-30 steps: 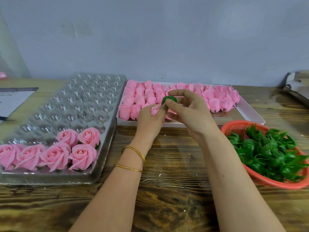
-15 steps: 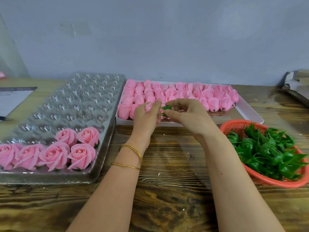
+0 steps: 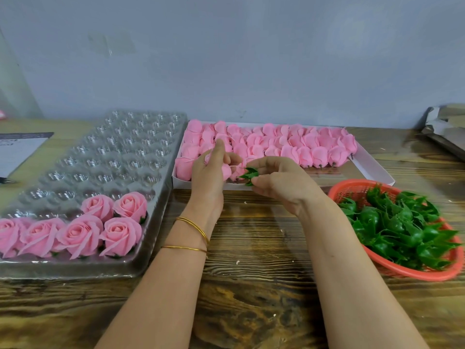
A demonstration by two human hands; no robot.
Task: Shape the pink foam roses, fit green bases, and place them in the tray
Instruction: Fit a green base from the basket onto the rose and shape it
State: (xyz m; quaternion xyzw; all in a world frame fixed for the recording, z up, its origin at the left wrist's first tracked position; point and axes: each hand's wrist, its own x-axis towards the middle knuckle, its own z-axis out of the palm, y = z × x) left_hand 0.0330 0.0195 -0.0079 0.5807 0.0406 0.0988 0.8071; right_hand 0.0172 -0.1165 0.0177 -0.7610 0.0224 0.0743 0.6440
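My left hand (image 3: 210, 176) holds a pink foam rose (image 3: 226, 170) over the front edge of the white box (image 3: 372, 170). Just to its right, my right hand (image 3: 279, 183) pinches a green base (image 3: 249, 174) with its leaf tips pointing toward the rose; the two are close together, touching or nearly so. The white box is packed with several unshaped pink roses (image 3: 289, 144). On the left lies the clear plastic tray (image 3: 120, 157), with several shaped roses (image 3: 83, 225) in its near rows. A red basket (image 3: 407, 272) of green bases (image 3: 402, 227) sits at the right.
A paper sheet (image 3: 17, 149) and a pen (image 3: 6, 181) lie at the far left. Grey cardboard (image 3: 445, 127) sits at the far right against the wall. Wooden tabletop (image 3: 251, 285) shows between my forearms.
Both hands have dropped slightly toward the box edge. The green base, earlier held atop the rose, now sits lower at the rose's right side with its leaves spread.
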